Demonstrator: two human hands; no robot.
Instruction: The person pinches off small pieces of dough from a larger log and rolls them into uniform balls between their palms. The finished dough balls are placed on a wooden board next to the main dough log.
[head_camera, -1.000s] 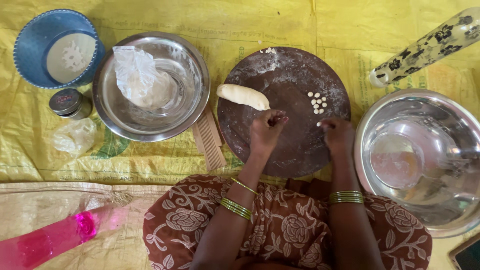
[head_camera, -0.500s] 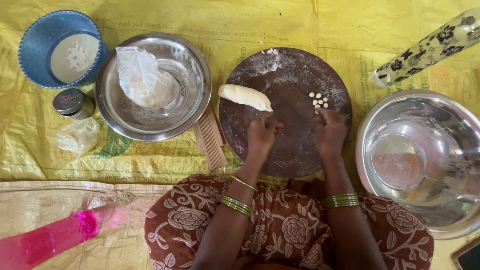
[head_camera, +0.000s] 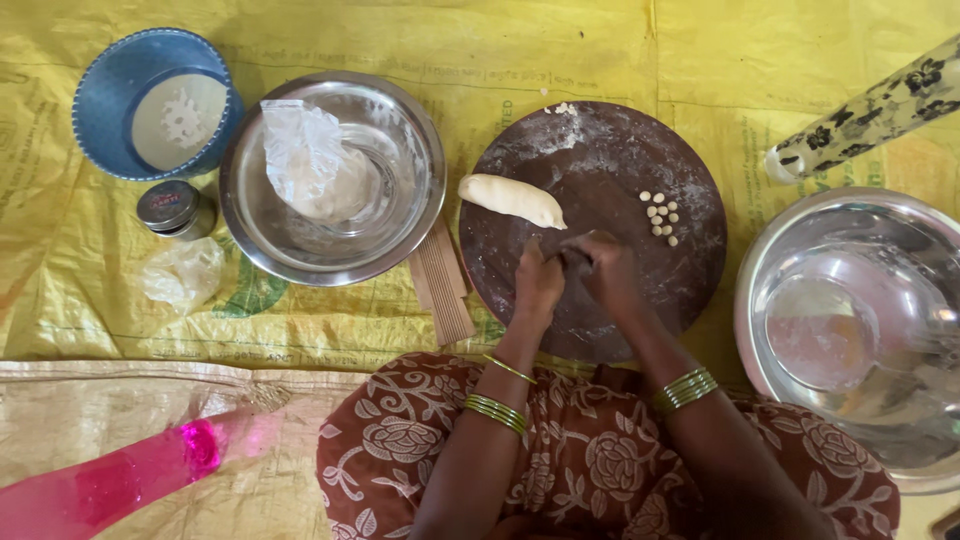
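Nearest the camera is the person's lap in a brown cloth with a pale flower print (head_camera: 590, 460), and out of it reach both forearms, each with green and gold bangles at the wrist. The left hand (head_camera: 538, 283) and the right hand (head_camera: 605, 268) meet over the near half of a round, dark brown, flour-dusted rolling board (head_camera: 640, 150); their fingertips are pressed together, seemingly pinching something very small, though what lies between them is too hidden to tell. By the look of it the step in hand is the shaping of little dough bits, since a cluster of small white dough balls (head_camera: 661, 217) sits just beyond the right hand on the board. A pale, elongated roll of dough (head_camera: 511, 200) lies on the board's left part, near the left hand but apart from it. As a judgement, the next move calls for a light touch so the tiny piece lands beside the cluster and not on it. Left of the board lies a ridged wooden paddle (head_camera: 441, 285), then a steel bowl (head_camera: 250, 200) with a crumpled clear plastic bag (head_camera: 305, 155). Farther left stand a small round tin (head_camera: 172, 207) and a blue plastic basket (head_camera: 105, 90). At the right sits a large empty steel bowl (head_camera: 770, 260), with a flower-patterned cylinder (head_camera: 870, 110) beyond.
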